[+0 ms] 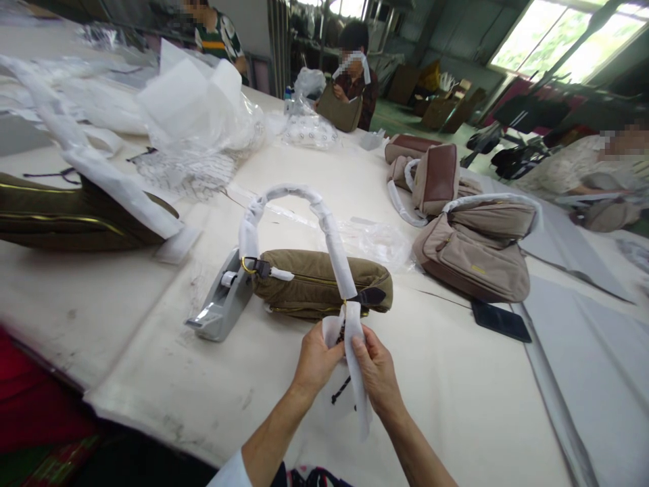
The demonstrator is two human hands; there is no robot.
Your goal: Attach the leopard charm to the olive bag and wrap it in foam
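An olive-green handbag point(309, 270) lies on the white table in front of me, its looped strap point(332, 237) wrapped in white paper. Both hands are at the near side of the bag, below the strap's right end. My left hand point(315, 358) pinches one side of a white paper strip point(357, 379). On the strip's other side, my right hand point(376, 368) grips it between thumb and fingers. Between the hands a dark beaded piece shows partly, and a black cord point(341, 391) hangs below. A grey tape dispenser point(223, 304) stands left of the bag, close to it.
Taupe handbags point(474, 250) stand to the right beside a dark phone point(501, 320). Another olive bag point(76, 210) is at far left. Tissue paper and plastic point(203, 115) pile up behind. Several people work around the table; one person holds an olive bag point(341, 108).
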